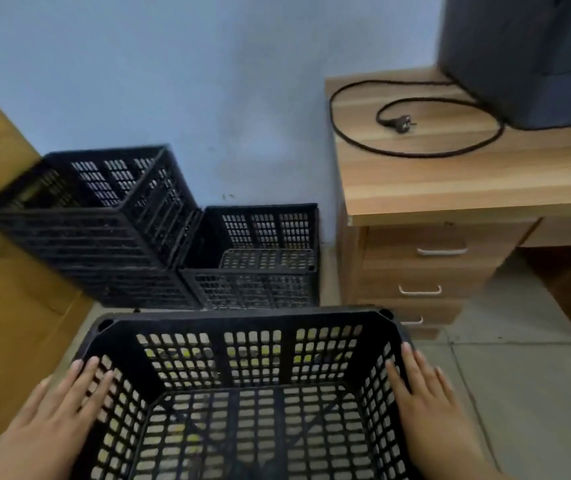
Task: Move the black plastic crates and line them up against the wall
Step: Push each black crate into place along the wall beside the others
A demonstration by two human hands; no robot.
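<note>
- Your left hand and right hand press straight fingers on opposite sides of the near black slotted plastic crate.
- It is just before the other black crates at the blue wall.

Against the pale blue wall we see a tall stack of black plastic crates, touching a lower black plastic crate on its right. A third black lattice crate sits before them, between our left hand and right hand. Rightward stands a wooden drawer desk, a coiled black cable on it.
</note>
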